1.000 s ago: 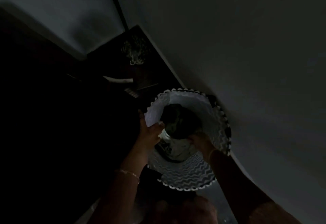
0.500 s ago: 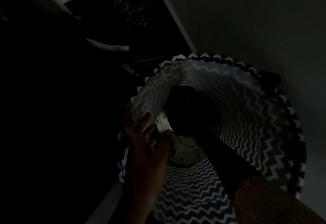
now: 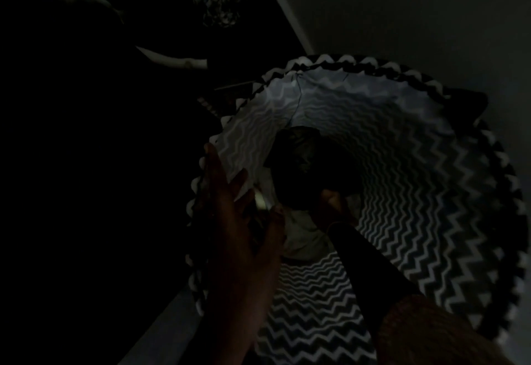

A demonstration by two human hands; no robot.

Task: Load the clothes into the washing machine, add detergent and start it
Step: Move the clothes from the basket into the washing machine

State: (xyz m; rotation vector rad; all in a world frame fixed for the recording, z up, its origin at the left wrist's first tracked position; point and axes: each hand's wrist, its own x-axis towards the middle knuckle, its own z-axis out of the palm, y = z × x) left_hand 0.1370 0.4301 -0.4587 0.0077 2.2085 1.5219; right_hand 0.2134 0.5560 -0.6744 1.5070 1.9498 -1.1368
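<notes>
On my feed the far left is too dark to read; only a pale curved strip [image 3: 172,60] shows there, apart from everything else.

Next comes the left hand [image 3: 235,226]. It is open, with fingers spread and straight, and its palm is against the left wall of the basket [image 3: 359,62] just at the rim. It grips nothing.

The basket fills the middle and right of my view. It is round and deep, with a zigzag print inside and a scalloped black and white rim, and I look straight down into it.

The clothes lie at the bottom. A dark bundle [image 3: 310,163] sits toward the far side, and a pale cloth [image 3: 301,241] lies under it on the near side, touching it.

The right hand [image 3: 330,206] is deep in the basket, at the lower edge of the bundle and above the cloth. Its fingers seem curled into the bundle, gripping it, though in this gloom I cannot make out each finger. A thin bracelet [image 3: 336,223] circles the wrist. A rust knit sleeve [image 3: 431,333] covers the upper arm at the bottom right.

A dark handle [image 3: 465,103] sticks out from the far right rim. Beyond it a plain grey wall [image 3: 402,5] stands just beside the basket.
</notes>
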